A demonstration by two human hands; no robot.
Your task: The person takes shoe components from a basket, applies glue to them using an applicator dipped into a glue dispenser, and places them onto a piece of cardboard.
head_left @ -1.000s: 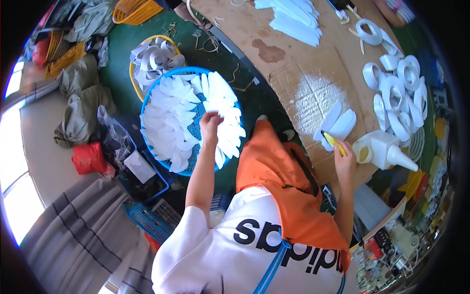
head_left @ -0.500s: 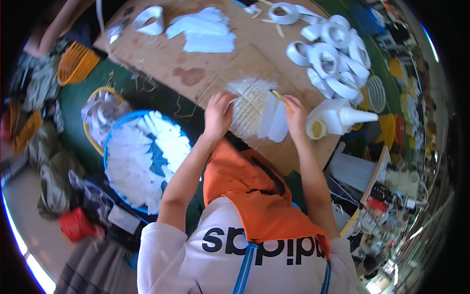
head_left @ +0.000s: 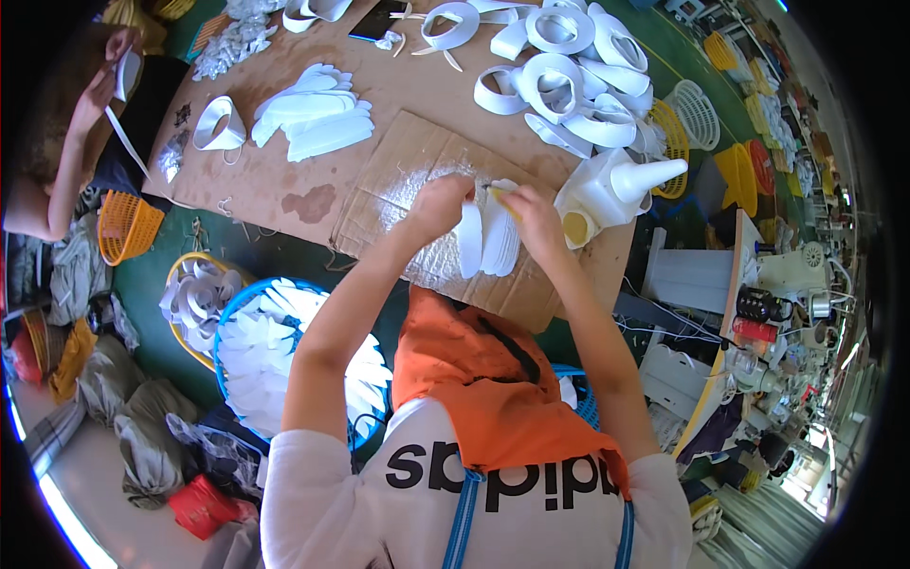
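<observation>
My left hand [head_left: 443, 207] is closed, pinching the upper end of a long white strip [head_left: 470, 245] that hangs over the cardboard sheet [head_left: 372, 194]. In my closed right hand [head_left: 534, 223] is a thin yellow-handled brush [head_left: 502, 196], its dark tip pointing left above the strips. Beneath it lies a fanned stack of white strips [head_left: 500, 245], beside the one in my left hand. A shiny whitish smear covers the middle of the cardboard. Just right of my right hand, a white bottle with a cone-shaped nozzle [head_left: 616, 185] lies near a small pot of yellowish stuff [head_left: 575, 228].
White rolled bands [head_left: 555, 85] heap at the table's far right. More flat strips [head_left: 322, 112] and a phone [head_left: 376, 21] lie further back. On my left stand a blue basket of white pieces [head_left: 256, 356] and a yellow basket [head_left: 194, 308]. Another person's hands [head_left: 109, 71] hold a white band.
My left hand has moved right and now holds a strip lifted apart from the stack. My right hand has shifted left with the brush. The whole view has tilted, showing more of the table.
</observation>
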